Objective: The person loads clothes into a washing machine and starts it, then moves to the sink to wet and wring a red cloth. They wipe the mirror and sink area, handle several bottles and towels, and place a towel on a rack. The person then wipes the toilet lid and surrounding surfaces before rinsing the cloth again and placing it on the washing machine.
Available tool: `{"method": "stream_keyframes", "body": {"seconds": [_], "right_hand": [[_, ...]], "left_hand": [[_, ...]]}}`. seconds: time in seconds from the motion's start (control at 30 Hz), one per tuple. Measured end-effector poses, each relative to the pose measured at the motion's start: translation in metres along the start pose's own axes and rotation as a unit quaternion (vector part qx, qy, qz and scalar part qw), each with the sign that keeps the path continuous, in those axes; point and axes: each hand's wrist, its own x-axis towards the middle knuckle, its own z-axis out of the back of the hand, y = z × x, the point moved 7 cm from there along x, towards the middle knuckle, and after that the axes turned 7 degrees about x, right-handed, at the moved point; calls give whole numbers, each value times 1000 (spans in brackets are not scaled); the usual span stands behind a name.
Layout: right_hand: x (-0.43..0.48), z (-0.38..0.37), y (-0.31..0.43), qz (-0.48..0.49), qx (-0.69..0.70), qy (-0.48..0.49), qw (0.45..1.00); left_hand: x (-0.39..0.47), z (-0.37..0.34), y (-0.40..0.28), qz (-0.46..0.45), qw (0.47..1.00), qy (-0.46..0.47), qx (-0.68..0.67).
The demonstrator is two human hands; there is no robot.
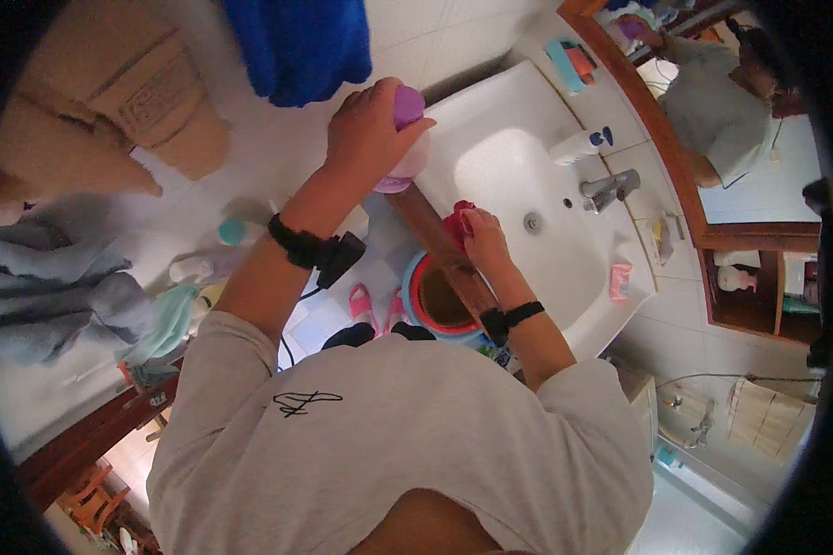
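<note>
My left hand (361,128) grips a translucent plastic bottle (415,156) with a purple cap, holding it over the near corner of the white washbasin (472,114). My right hand (487,243) holds a bunched red cloth (456,220) at the basin's front rim. A brown wooden edge (423,222) runs along the front of the basin, under the bottle and beside the cloth. Black bands with small devices are strapped on both wrists. My fingers partly cover the bottle and the cloth.
Below the wooden edge stands a red basin (422,305) of brownish liquid. The tap (607,191), a white bottle (576,148) and a pink packet (620,282) line the washbasin's far side. A blue towel (302,48) hangs ahead; a wood-framed mirror (694,201) is at right.
</note>
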Motion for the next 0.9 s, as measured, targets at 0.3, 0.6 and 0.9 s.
{"method": "stream_keyframes", "body": {"seconds": [0.3, 0.6, 0.9], "right_hand": [[-33, 54, -5, 2, 41, -11, 999], [-60, 65, -32, -25, -6, -43, 999], [-66, 53, -37, -37, 44, -17, 998]], "left_hand": [[56, -21, -64, -16, 995, -89, 41], [79, -58, -73, 51, 984, -167, -37], [80, -75, -84, 32, 978, -193, -78]]}}
